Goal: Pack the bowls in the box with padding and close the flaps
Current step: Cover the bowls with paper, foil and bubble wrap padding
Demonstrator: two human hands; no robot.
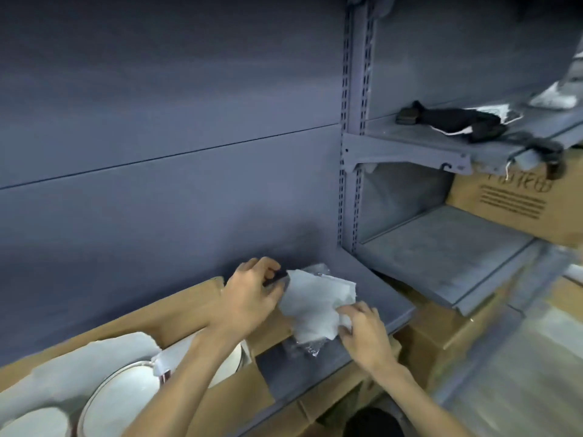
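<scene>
Padding (315,305) – white sheet on grey shelf (372,291), just right of open box (189,298); long axis runs toward box. Pinched at left end by left hand (249,298), near-right corner by right hand (362,332) – left nearer box. Bowls (123,402) already in box.

Single head view, forward and down, close over shelf (318,367)

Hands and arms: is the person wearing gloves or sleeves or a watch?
No gloves, sleeves or watch show. The left hand and right hand are bare, and both forearms are uncovered down to the bottom of the picture. No rings or markings are visible either.
</scene>
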